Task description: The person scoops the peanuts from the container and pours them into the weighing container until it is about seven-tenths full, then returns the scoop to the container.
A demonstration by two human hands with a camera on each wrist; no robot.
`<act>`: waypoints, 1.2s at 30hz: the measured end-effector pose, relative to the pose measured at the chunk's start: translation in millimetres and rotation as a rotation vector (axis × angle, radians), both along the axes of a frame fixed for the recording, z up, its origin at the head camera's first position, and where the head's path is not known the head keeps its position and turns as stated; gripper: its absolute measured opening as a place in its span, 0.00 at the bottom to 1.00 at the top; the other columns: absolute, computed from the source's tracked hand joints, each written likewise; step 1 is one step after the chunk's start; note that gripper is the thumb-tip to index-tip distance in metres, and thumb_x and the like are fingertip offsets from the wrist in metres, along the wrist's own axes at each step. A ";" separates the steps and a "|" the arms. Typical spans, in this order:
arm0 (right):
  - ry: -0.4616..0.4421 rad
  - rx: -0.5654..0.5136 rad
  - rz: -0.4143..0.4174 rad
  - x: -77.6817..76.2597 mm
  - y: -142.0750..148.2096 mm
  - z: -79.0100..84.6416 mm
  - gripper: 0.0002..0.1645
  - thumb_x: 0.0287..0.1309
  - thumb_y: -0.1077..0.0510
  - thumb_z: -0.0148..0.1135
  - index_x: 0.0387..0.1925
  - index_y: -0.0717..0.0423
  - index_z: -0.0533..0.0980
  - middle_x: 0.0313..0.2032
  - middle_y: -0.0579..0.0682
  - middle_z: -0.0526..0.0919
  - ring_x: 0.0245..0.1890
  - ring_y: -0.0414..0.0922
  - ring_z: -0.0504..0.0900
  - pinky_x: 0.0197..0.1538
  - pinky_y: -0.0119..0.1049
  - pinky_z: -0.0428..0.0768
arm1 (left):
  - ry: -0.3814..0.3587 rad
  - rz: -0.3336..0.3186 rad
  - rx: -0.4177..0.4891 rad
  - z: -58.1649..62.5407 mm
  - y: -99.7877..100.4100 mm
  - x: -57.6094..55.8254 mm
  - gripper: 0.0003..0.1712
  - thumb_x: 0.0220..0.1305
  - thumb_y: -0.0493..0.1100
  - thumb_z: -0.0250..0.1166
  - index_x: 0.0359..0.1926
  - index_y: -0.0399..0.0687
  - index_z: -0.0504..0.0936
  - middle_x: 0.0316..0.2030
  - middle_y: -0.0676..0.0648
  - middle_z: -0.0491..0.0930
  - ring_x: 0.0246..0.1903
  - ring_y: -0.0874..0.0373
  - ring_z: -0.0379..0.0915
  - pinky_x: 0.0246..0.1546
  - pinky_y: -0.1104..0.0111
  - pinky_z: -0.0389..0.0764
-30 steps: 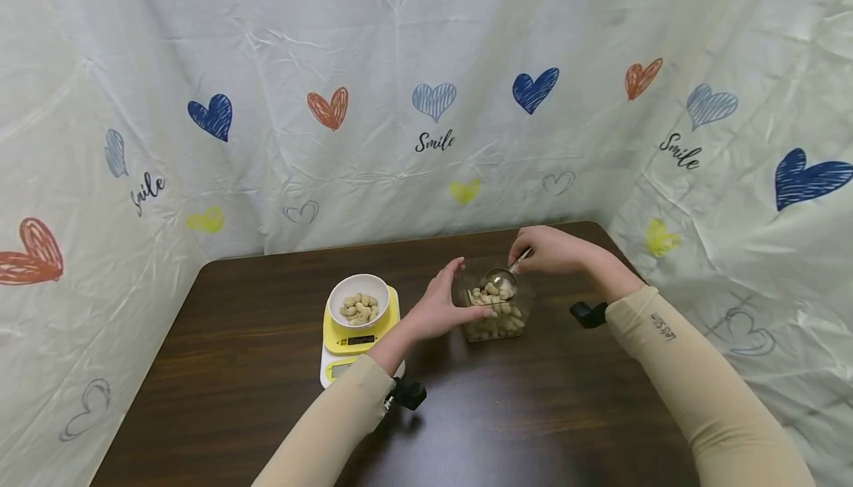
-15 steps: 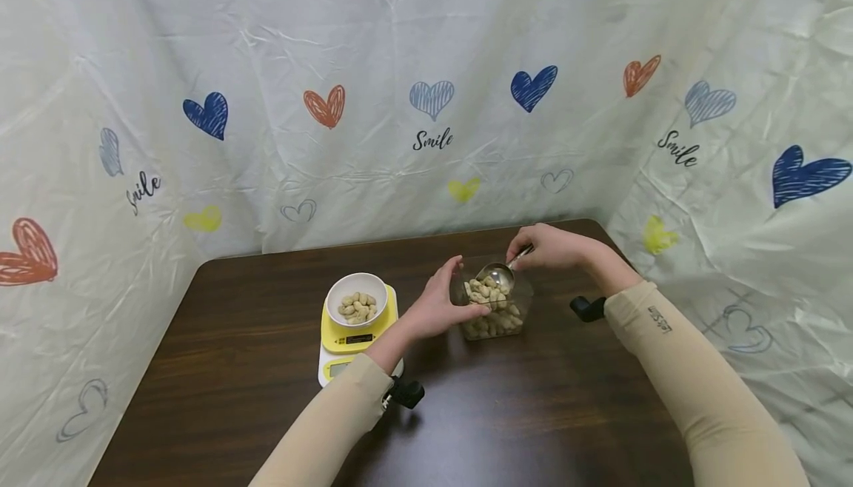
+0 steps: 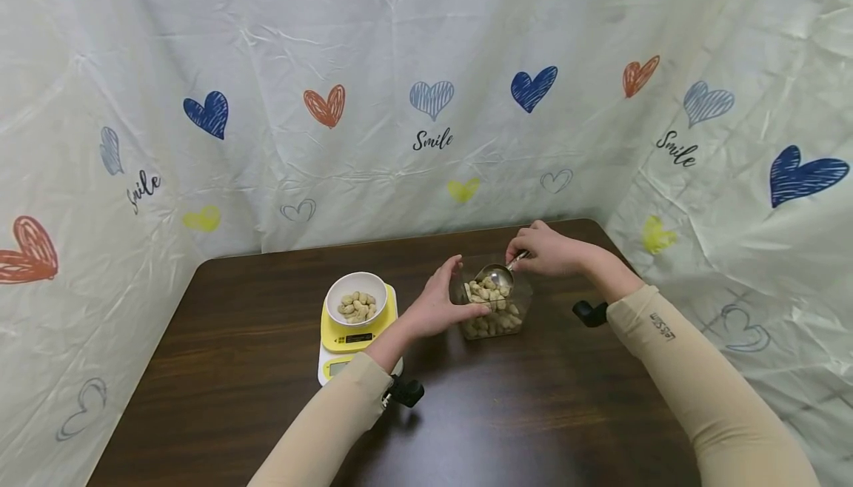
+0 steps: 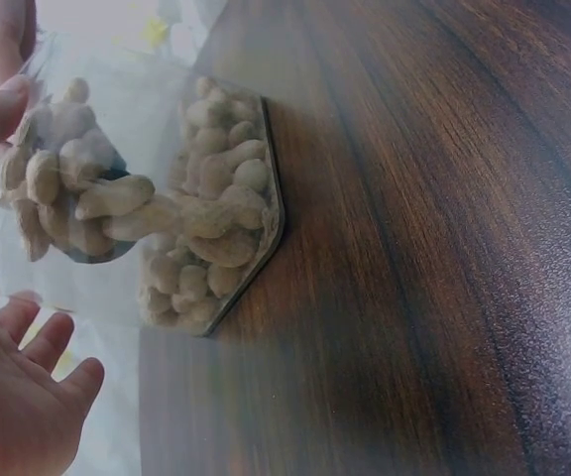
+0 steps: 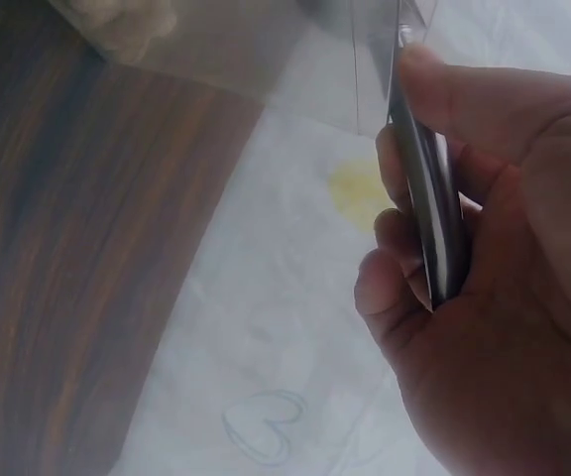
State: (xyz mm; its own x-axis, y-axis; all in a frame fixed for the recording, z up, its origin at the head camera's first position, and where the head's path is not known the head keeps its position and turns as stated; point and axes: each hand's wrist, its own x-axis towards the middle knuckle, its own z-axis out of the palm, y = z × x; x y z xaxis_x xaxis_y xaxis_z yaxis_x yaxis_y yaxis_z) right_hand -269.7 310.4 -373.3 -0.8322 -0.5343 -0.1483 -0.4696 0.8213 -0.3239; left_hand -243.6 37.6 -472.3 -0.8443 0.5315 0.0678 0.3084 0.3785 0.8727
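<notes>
Left fingers (image 3: 452,268) grip the box (image 3: 524,297) as right fingers (image 5: 381,286) pinch the spoon (image 3: 496,274), its head just beyond their tips, best lifted level to keep peanuts (image 3: 489,294) aboard.

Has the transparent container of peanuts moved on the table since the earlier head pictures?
No. Judged against the yellow-and-white scale in the head view, the transparent container shows no visible shift in any direction.
</notes>
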 end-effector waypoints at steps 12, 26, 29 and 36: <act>-0.043 -0.055 -0.028 -3.5 0.1 0.3 0.06 0.62 0.52 0.73 0.40 0.43 0.85 0.44 0.44 0.80 0.51 0.51 0.70 0.57 0.54 0.65 | -0.006 0.003 -0.009 -0.8 0.2 -1.0 0.65 0.55 0.65 0.77 0.82 0.59 0.47 0.75 0.50 0.59 0.72 0.55 0.56 0.68 0.53 0.65; -0.205 -0.179 -0.056 -18.1 16.9 3.8 0.10 0.65 0.53 0.70 0.45 0.50 0.84 0.47 0.47 0.82 0.47 0.47 0.78 0.49 0.43 0.76 | 0.015 0.001 0.001 -4.0 2.1 -1.5 0.64 0.56 0.61 0.78 0.82 0.54 0.47 0.74 0.49 0.60 0.72 0.51 0.58 0.68 0.54 0.65; -0.245 -0.198 -0.090 -19.4 20.1 6.4 0.11 0.66 0.54 0.69 0.47 0.51 0.83 0.48 0.49 0.83 0.47 0.50 0.78 0.48 0.44 0.76 | 0.015 -0.003 0.012 -3.5 2.0 -1.5 0.64 0.56 0.61 0.77 0.82 0.53 0.46 0.74 0.48 0.60 0.72 0.48 0.57 0.68 0.52 0.64; -0.295 -0.227 -0.107 -22.5 25.4 8.1 0.11 0.65 0.56 0.69 0.47 0.54 0.82 0.47 0.52 0.83 0.44 0.49 0.78 0.47 0.48 0.76 | 0.020 -0.004 0.010 -2.4 1.8 -1.7 0.64 0.56 0.59 0.78 0.82 0.53 0.47 0.74 0.46 0.60 0.72 0.46 0.58 0.68 0.52 0.65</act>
